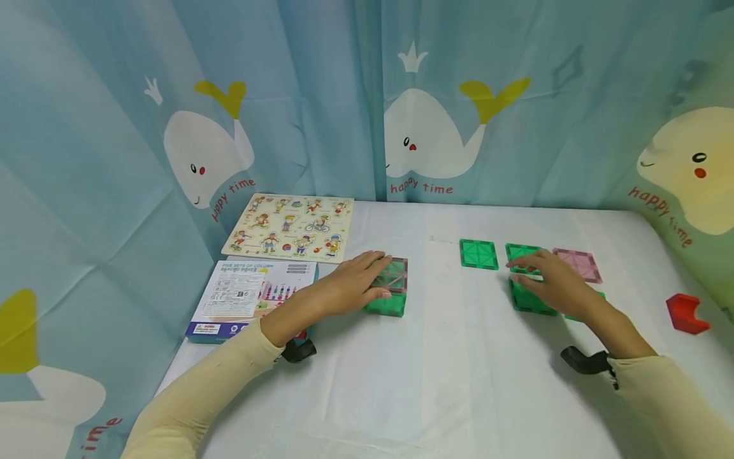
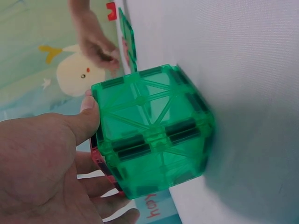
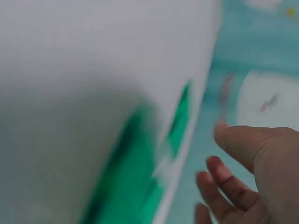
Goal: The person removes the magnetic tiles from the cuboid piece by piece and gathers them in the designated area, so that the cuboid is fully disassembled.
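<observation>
My left hand (image 1: 358, 284) rests on a cube of magnetic tiles (image 1: 387, 305), its thumb along one top edge and its fingers over the pink top tile (image 1: 395, 275). In the left wrist view the cube (image 2: 154, 126) shows see-through green sides, with the thumb touching its edge and the fingers extended. My right hand (image 1: 553, 284) hovers, fingers loosely bent and apart, over green square tiles (image 1: 530, 301). In the right wrist view a blurred green tile (image 3: 128, 182) lies beside that hand (image 3: 252, 177), which holds nothing. Part of the tiles is hidden under it.
A flat green tile (image 1: 478, 254) lies left of the right hand, a pink tile (image 1: 578, 264) behind it. A red notched piece (image 1: 687, 313) is at far right. A picture puzzle board (image 1: 289, 226) and a bead-set box (image 1: 235, 299) lie left. Whale-print curtains (image 1: 327, 95) hang behind.
</observation>
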Demonstrator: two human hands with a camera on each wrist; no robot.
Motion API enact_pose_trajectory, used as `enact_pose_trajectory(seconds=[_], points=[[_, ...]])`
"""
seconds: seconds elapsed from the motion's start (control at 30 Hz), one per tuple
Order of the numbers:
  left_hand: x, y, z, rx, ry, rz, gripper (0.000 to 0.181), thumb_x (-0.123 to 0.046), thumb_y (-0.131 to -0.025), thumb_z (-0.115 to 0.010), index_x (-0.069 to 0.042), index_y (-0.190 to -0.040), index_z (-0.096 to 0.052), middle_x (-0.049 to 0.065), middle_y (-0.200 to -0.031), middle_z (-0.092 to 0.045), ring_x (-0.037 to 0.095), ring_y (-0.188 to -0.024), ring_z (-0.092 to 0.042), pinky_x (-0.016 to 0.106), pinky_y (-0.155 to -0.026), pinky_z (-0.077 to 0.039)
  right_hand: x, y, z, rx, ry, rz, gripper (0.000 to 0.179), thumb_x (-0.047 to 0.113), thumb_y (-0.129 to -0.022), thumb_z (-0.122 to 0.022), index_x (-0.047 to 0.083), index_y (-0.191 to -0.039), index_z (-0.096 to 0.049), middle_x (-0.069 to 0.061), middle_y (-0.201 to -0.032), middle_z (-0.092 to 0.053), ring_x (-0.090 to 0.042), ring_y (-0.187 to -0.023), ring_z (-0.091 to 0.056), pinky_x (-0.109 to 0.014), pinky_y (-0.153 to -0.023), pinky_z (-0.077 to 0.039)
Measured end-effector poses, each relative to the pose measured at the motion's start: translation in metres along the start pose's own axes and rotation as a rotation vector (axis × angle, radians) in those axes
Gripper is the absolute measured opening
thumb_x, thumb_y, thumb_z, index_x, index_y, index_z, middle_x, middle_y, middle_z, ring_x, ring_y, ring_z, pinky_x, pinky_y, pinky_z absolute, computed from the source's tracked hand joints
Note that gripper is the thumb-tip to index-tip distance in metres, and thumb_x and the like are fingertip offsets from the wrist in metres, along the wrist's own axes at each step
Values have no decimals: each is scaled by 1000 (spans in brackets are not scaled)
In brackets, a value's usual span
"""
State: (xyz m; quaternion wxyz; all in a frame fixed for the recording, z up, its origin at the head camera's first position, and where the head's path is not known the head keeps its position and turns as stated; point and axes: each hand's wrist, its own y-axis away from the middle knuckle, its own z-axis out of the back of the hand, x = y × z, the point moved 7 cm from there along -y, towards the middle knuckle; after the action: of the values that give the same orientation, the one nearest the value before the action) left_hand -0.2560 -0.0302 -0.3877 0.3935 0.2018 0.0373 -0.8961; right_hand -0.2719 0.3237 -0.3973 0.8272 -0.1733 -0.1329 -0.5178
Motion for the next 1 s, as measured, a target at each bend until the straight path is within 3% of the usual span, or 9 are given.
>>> enact_pose_trajectory(seconds=[0.2, 0.37, 0.47, 0.63, 0.8, 1.0], points=[[3, 0, 1, -7, 3, 14, 76, -48, -110, -52, -11, -170, -22, 13, -173, -24, 28, -162, -22, 53, -129, -25, 80, -39, -14, 90, -187, 21, 38, 29, -109, -62, 7, -140, -64, -11, -116, -72, -27, -104, -71, -45, -86, -59], [4, -2, 1, 3, 27, 31, 78, -50, -109, -54, -14, -170, -23, 12, -174, -24, 29, -162, -22, 54, -129, -25, 122, -67, -42, 226, -359, -19, 49, 37, -110, -60, 8, -149, -54, -19, -122, -71, -31, -100, -74, -42, -85, -60], [5, -2, 2, 6, 39, 27, 77, -49, -108, -56, -14, -169, -25, 12, -173, -26, 30, -161, -24, 53, -128, -26, 134, -84, -59, 304, -444, -46, 54, 36, -109, -61, 3, -151, -52, -23, -121, -72, -35, -98, -74, -44, -86, -62], [6, -2, 3, 19, 55, 18, 77, -48, -108, -57, -13, -169, -26, 11, -173, -27, 31, -160, -26, 52, -127, -29, 150, -101, -72, 385, -519, -64, 60, 27, -107, -66, -4, -154, -46, -18, -109, -72, -39, -100, -73, -46, -91, -62], [7, -2, 4, 21, 75, 17, 78, -49, -107, -59, -13, -168, -28, 7, -172, -29, 27, -160, -26, 46, -127, -31, 159, -101, -75, 439, -580, -80, 64, 19, -108, -64, -5, -160, -36, -18, -111, -71, -29, -105, -73, -45, -99, -59], [9, -2, 6, 46, 118, 45, 87, -52, -105, -61, -13, -170, -19, 8, -175, -23, 26, -162, -21, 47, -128, -28, 163, -97, -77, 432, -606, -41, 57, 16, -109, -60, -2, -159, -41, -15, -109, -71, -21, -101, -69, -46, -101, -57]])
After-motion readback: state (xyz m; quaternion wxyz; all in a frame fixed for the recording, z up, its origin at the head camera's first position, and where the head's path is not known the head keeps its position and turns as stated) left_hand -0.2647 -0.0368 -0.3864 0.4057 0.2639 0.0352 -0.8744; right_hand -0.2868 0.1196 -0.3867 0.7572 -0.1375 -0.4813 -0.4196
